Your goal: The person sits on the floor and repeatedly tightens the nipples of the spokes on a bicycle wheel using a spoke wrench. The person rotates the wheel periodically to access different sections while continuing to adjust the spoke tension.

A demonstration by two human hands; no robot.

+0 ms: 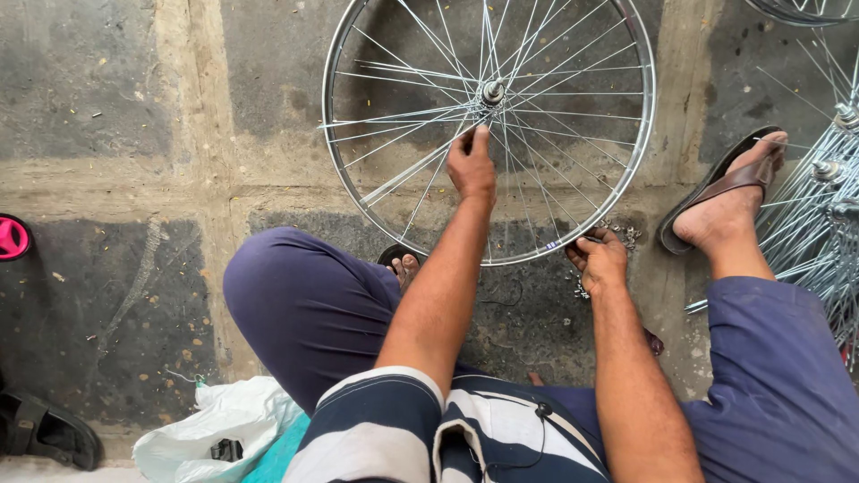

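A bare wheel point(489, 125), a shiny metal rim with thin spokes and no tyre, lies on the concrete floor point(107, 188) in the far middle of the scene. The left hand point(472, 165) reaches in over the spokes just near of the hub point(492, 91), its fingers pinched narrow on a spoke. The right hand point(598, 258) is at the near right edge of the rim, curled closed on it beside a small blue sticker point(551, 244) on the metal. A little heap of small metal bits point(624, 234) lies on the floor just right of that hand.

The person sits on the floor in dark blue trousers and a navy and white striped shirt. The left knee is bent up on the near left, with bare toes point(405, 266) showing just under the rim. The right foot wears a brown sandal point(721, 185) and is stretched out to the right.

More bare wheels point(810, 224) are stacked at the right edge, and the rim of another shows in the far right corner. On the near left lies a crumpled white plastic bag point(219, 429) with something dark inside and a teal bag beside it. A black sandal point(45, 429) sits in the near left corner, and a round pink thing point(11, 237) pokes in at the left edge.
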